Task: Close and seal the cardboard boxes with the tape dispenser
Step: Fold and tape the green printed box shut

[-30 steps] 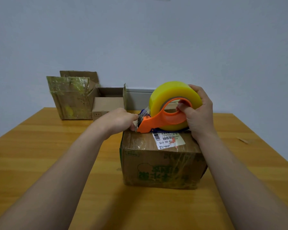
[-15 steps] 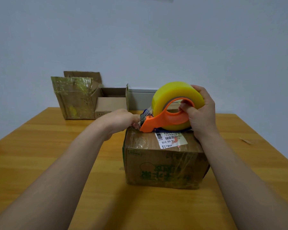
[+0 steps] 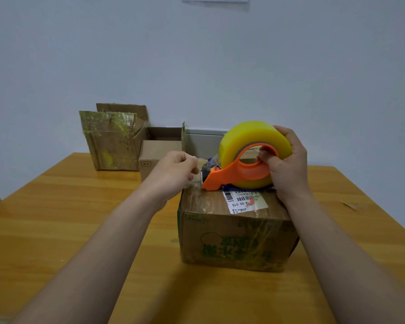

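Note:
A closed cardboard box (image 3: 234, 237) with green print and a white barcode label stands in the middle of the wooden table (image 3: 56, 218). On its top rests an orange tape dispenser (image 3: 239, 170) carrying a thick yellowish tape roll (image 3: 248, 136). My right hand (image 3: 285, 160) grips the dispenser, fingers through its ring and round the roll. My left hand (image 3: 175, 171) pinches the clear tape end at the dispenser's blade, just left of the box's top left corner.
At the back left of the table stand two open cardboard boxes, a taped-over one (image 3: 110, 141) and a smaller plain one (image 3: 159, 150). A grey ledge (image 3: 204, 141) runs along the wall behind. A small scrap (image 3: 351, 204) lies at the right.
My left hand has drawn slightly left and away from the dispenser's blade, with the tape end between its fingers. The right hand and dispenser stay on the box top.

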### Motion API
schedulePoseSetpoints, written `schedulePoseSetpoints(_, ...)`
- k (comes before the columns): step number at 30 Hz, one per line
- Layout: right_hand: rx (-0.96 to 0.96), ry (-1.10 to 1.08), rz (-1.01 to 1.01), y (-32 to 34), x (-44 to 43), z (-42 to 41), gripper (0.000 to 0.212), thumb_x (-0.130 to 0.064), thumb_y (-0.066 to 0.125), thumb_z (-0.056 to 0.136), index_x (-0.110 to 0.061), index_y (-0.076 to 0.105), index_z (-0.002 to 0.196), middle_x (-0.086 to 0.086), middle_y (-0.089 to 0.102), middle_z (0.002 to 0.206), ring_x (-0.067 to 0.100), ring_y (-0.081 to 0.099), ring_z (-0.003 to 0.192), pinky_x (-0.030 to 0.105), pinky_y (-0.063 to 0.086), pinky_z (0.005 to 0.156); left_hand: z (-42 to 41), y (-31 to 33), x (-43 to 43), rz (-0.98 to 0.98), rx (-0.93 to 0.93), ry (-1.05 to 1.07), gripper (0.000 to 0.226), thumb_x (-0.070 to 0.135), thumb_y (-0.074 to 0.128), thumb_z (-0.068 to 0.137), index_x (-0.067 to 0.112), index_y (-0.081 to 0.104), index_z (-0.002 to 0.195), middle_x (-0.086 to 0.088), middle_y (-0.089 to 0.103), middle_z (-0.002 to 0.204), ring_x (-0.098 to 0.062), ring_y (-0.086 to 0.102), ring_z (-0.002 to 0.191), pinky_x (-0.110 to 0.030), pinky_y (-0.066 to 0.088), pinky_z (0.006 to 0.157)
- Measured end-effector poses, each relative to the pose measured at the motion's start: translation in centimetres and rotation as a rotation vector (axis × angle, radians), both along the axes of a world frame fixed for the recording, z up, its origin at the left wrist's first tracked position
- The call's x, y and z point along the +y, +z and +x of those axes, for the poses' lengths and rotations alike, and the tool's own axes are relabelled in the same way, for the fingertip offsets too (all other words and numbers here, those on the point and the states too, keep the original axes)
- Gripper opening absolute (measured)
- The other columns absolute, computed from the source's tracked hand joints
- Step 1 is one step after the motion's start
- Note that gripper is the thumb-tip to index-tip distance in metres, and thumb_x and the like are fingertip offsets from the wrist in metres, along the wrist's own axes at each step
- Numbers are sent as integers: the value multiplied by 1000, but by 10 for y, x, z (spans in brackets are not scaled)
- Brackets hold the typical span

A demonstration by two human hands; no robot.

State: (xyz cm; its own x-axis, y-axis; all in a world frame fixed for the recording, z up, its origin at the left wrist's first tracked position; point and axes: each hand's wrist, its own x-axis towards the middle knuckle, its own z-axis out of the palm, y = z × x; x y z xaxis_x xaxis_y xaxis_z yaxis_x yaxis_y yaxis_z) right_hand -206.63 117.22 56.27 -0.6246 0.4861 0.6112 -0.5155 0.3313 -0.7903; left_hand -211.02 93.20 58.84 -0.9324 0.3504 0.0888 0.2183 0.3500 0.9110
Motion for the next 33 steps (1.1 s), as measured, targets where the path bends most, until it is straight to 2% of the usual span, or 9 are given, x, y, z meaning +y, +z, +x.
schedulePoseSetpoints(2, 0, 13, -4, 0, -1, 1, 46, -3, 71, 76, -33, 66, 110, 7, 72, 97, 26, 69, 87, 43, 60, 80, -3, -2, 4, 109, -30, 32, 29, 22, 51, 103, 6, 70, 88, -5, 73, 83, -15, 60, 73, -32, 43, 71)
schedulePoseSetpoints(6, 17, 67, -40, 1, -1, 3, 45, -3, 72, 76, -31, 67, 112, 6, 72, 95, 25, 69, 85, 37, 58, 76, -10, -2, 9, 179, -48, 49, 30, 35, 74, 94, 8, 72, 82, -6, 74, 78, -12, 64, 68, -30, 53, 67)
schedulePoseSetpoints(9, 20, 120, -90, 2, -2, 3, 47, 5, 73, 80, -24, 67, 116, 2, 73, 93, 20, 69, 83, 33, 55, 74, -14, -7, 9, 201, -30, 70, 25, 18, 81, 88, 11, 64, 71, -9, 73, 74, -17, 67, 72, -28, 56, 68)
schedulePoseSetpoints(14, 3, 222, -195, 2, 2, 3, 50, -2, 75, 74, -20, 69, 121, 11, 74, 96, 37, 70, 90, 44, 60, 81, -15, 1, 6, 367, 27, 129, 22, 4, 79, 86, 7, 64, 70, -12, 73, 73, -16, 70, 70, -26, 57, 67)
schedulePoseSetpoints(17, -40, 262, -228, 2, 5, 2, 42, 0, 75, 77, -9, 67, 117, 13, 70, 89, 36, 68, 80, 46, 57, 77, -14, 9, 5, 388, 77, 139, 25, 3, 80, 85, 8, 63, 67, -15, 73, 75, -20, 73, 73, -30, 62, 71)
schedulePoseSetpoints(21, -136, 360, -271, 6, 7, 4, 42, -6, 75, 71, -3, 67, 112, 15, 70, 88, 31, 69, 81, 43, 56, 77, -14, 9, 1, 381, 17, 116, 20, 4, 81, 85, 5, 64, 75, -12, 75, 74, -18, 75, 73, -29, 62, 68)
schedulePoseSetpoints(24, -175, 372, -262, 6, 8, 3, 37, -6, 76, 69, -6, 70, 105, 12, 74, 83, 29, 71, 80, 41, 57, 75, -15, 7, -3, 501, -102, 117, 36, -2, 82, 82, 12, 49, 86, -19, 76, 84, -22, 77, 73, -25, 60, 61)
schedulePoseSetpoints(27, -148, 353, -235, 4, 8, 2, 37, 2, 78, 71, -7, 70, 106, 8, 74, 84, 28, 71, 81, 39, 58, 74, -17, 5, -5, 569, -181, 117, 49, -4, 84, 78, 17, 42, 94, -22, 75, 95, -25, 78, 74, -24, 59, 59)
schedulePoseSetpoints(33, -123, 312, -202, 3, 7, 2, 34, 17, 67, 78, -5, 67, 104, 9, 70, 83, 27, 70, 78, 36, 58, 74, -17, -5, -6, 619, -270, 101, 44, -1, 82, 81, 16, 44, 97, -16, 79, 93, -19, 77, 72, -23, 59, 59)
